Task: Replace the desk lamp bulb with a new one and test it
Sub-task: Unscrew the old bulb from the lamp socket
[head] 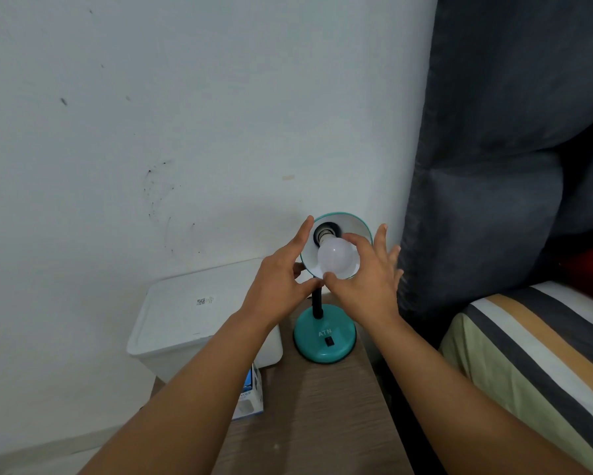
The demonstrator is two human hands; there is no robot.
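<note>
1. There is 1 view, from a wide-angle camera worn on the person's head.
2. It faces forward and down, toward a white wall (185,132) and a wooden table (322,406) set against it.
3. It sits close: both forearms reach in from the bottom edge to the teal lamp (324,341) at frame centre.
4. No 2nd view shares the scene.

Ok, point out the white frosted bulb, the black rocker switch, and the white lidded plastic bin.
white frosted bulb (336,260): head view, globe front.
black rocker switch (328,341): head view, switch face.
white lidded plastic bin (185,310): head view, lid top.
</note>
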